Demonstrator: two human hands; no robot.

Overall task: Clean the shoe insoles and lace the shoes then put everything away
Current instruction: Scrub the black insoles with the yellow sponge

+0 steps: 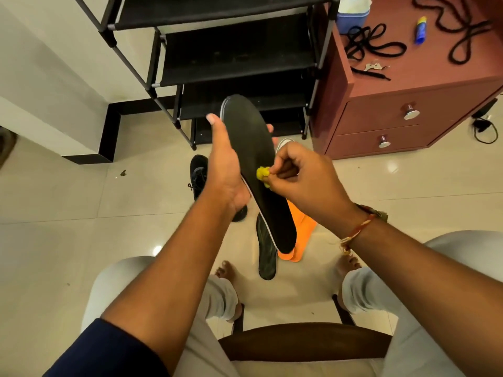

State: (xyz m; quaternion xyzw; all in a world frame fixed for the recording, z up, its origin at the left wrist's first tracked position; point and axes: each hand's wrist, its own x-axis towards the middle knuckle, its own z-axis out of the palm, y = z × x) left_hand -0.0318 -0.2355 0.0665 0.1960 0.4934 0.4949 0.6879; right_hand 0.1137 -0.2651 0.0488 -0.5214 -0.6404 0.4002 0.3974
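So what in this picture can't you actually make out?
All in the head view:
- Black shoe on the floor: partly hidden behind the left hand.
- Second insole on the floor: its upper end is covered by the held insole.
- Orange cloth: mostly behind that insole and the right hand.
- Yellow wad: too small to tell what it is made of.
- Blue container on the cabinet: cut off by the top edge.

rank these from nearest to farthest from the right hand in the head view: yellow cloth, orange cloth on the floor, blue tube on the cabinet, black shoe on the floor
1. yellow cloth: pinched in the right hand itself, against the insole.
2. orange cloth: on the floor just below the hand.
3. black shoe: on the floor, to its left past the left hand.
4. blue tube: on the cabinet top, up and right.
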